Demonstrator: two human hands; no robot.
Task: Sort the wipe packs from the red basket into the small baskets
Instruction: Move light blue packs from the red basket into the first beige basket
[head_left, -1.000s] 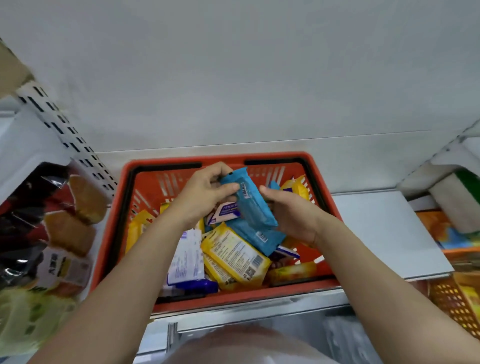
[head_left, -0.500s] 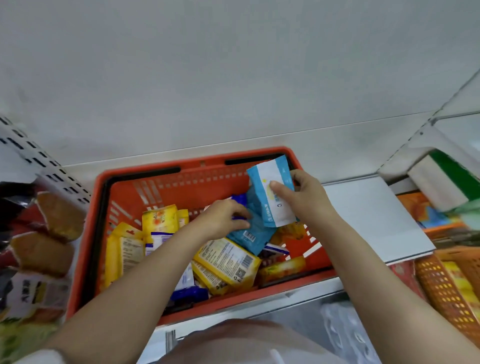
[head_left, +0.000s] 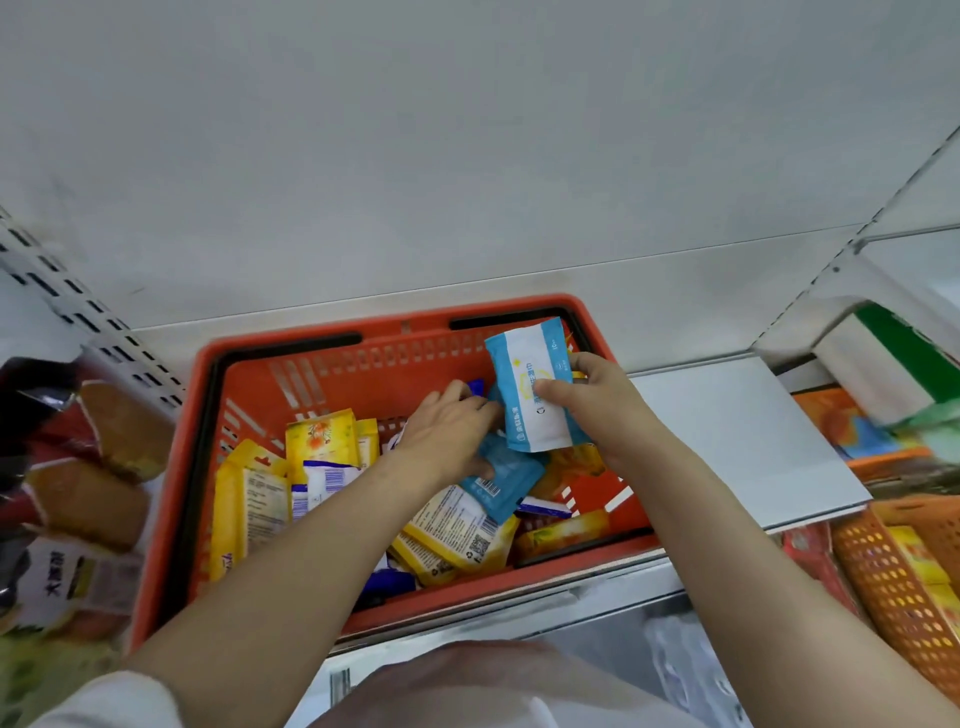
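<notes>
A pale grey shelf board (head_left: 727, 436) under a plain grey back wall carries the red plastic shopping basket (head_left: 208, 467), which serves as the landmark here. Left of the red basket hang bagged bread loaves (head_left: 104, 467) below a slotted shelf upright. To its right, lower down, an orange perforated plastic small basket (head_left: 893, 587) already holds yellow packs, and further back on that side another orange basket (head_left: 883, 457) shows coloured contents, blurred.

Over the red basket's far right corner the right hand (head_left: 597, 410) pinches a blue-and-white soft wipe pack (head_left: 530, 389), lifted clear of the pile. The left hand (head_left: 447, 421) is down inside the basket, fingers curled round a second blue foil wipe pack (head_left: 498, 478) lying on the heap.

Judging by the heap, sorting is only partly done: many yellow flat wipe packs (head_left: 322, 441) and some white-and-blue ones remain in the red basket, while the small baskets appear partly filled. The lifted pack has yet to reach one.
</notes>
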